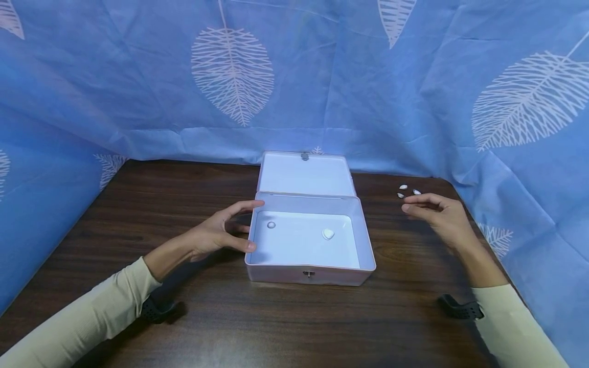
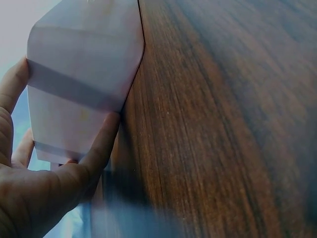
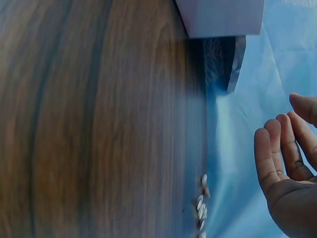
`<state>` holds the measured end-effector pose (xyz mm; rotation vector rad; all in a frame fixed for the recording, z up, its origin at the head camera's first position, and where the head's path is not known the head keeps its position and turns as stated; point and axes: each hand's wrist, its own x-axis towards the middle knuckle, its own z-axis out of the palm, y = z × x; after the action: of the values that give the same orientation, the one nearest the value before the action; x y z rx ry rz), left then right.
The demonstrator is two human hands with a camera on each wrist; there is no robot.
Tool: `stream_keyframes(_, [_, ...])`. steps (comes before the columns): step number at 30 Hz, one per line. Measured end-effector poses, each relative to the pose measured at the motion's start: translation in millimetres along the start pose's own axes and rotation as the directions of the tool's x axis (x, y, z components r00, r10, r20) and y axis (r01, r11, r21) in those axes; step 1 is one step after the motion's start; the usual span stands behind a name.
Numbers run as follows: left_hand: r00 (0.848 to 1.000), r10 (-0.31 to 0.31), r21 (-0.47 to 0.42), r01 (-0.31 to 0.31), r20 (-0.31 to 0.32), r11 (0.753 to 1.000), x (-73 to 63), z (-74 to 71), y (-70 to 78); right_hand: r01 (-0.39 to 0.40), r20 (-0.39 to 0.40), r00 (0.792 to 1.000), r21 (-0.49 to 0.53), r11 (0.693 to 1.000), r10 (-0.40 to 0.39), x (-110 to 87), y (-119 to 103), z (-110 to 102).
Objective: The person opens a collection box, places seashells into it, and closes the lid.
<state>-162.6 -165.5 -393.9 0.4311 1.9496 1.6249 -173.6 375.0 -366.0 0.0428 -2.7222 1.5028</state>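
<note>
Left hand (image 1: 212,236): spread wide, touching box (image 1: 278,273), gripping nothing
Right hand (image 1: 447,218): half-curved, apparently empty, near white pieces (image 1: 403,187)
White pieces: likely being collected; next, calls for 1 precise pinch

Pale yellow-green long sleeves (image 1: 92,317) are worn with black wrist straps (image 1: 466,310), the right one perforated.

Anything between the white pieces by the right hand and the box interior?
Only the right wall of the box, which the white pieces must clear from above. Nothing else visible between; the lid is open, behind.
</note>
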Motion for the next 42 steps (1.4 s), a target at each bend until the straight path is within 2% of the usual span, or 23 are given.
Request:
stream_keyframes(7, [1.0,0.016,0.006,-0.016,0.006,1.0,-0.3,0.4,-0.6,-0.069,0.0,0.998,-0.096,0.993,0.069,6.5,15.7,-14.7])
stream_keyframes(22, [1.0,0.001,-0.005,-0.001,-0.003,1.0,-1.3,0.6,0.8,-0.142,0.045,0.989,-0.001,0.99,0.142,22.1,43.9,-45.6])
stream_keyframes(30, [1.0,-0.008,-0.009,0.008,-0.003,1.0,-0.9,0.6,-0.5,-0.172,0.057,0.984,0.021,0.985,0.17,32.5,59.7,-49.7])
stream_keyframes(35, [1.0,-0.011,-0.018,0.011,0.005,1.0,-1.0,1.0,-0.2,-0.212,0.1,0.973,0.028,0.977,0.209,38.7,64.7,-47.1])
stream_keyframes(38, [1.0,-0.009,-0.013,0.009,0.001,1.0,-1.1,1.0,0.3,-0.244,0.14,0.96,-0.014,0.97,0.244,43.5,65.2,-47.5])
stream_keyframes(42, [1.0,-0.007,-0.013,0.007,-0.002,1.0,-1.2,0.9,0.2,-0.277,0.15,0.946,-0.085,0.957,0.287,49.5,65.5,-47.7])
